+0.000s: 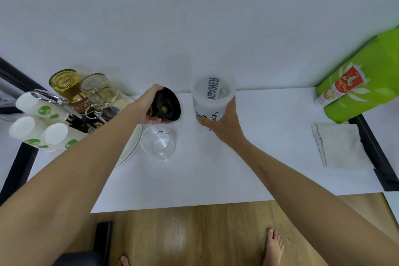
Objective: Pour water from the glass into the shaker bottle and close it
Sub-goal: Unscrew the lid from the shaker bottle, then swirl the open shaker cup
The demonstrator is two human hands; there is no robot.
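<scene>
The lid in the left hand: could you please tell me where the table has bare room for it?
Bare table lies between the shaker bottle and the folded cloth, and along the near edge before the glass. The far left is crowded with cups and jars.

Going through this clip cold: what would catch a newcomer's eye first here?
Two bare arms reach over the white table: the left hand holds a black lid, the right hand grips an open shaker bottle. A glass stands below the lid, and a green bag is at far right.
</scene>
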